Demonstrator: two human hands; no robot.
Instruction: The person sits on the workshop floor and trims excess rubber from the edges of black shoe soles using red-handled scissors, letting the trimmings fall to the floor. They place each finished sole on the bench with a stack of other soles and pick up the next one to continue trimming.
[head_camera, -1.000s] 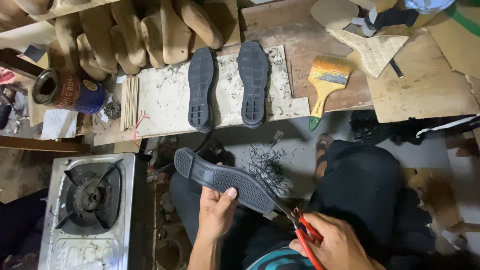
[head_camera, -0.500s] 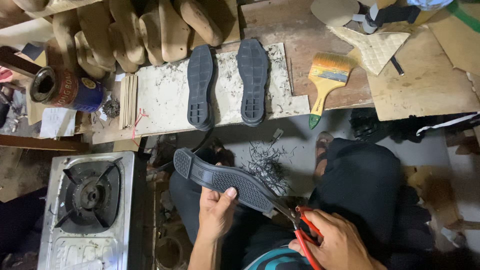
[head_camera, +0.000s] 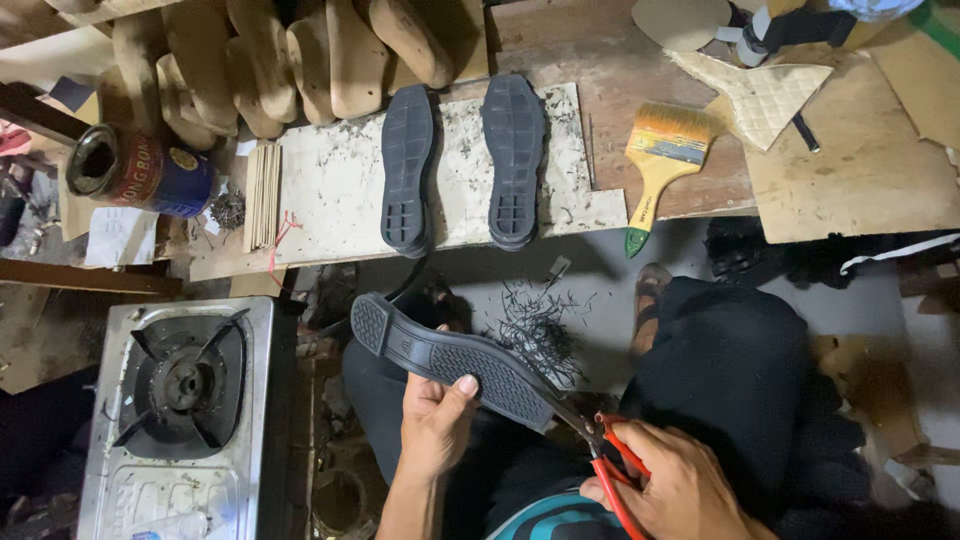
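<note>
Black rubber sole (head_camera: 450, 360) is held out over the lap, below the front edge of the surface (head_camera: 600, 190), with its heel end pointing up and to the left. It is gripped from underneath by the left hand (head_camera: 435, 425), whose thumb is pressed on the tread near the toe end. At that toe end the blades of the red-handled scissors (head_camera: 605, 455) are set against the sole's edge; the scissors are clasped by the right hand (head_camera: 680, 490), fingers closed through the handles.

Farthest left, beside the person's knee, a gas stove (head_camera: 185, 400) is seen. On the surface's left end a dark blue tin can (head_camera: 140, 170) lies on its side. A row of wooden shoe lasts (head_camera: 280, 50) is lined along the back edge. On a white board (head_camera: 340, 180) near the front edge, two more black soles (head_camera: 460, 165) are laid tread up, side by side. To the right of them a yellow-handled paintbrush (head_camera: 660, 165) lies with its handle over the front edge. Black rubber shavings (head_camera: 535, 330) are scattered on the floor below.
</note>
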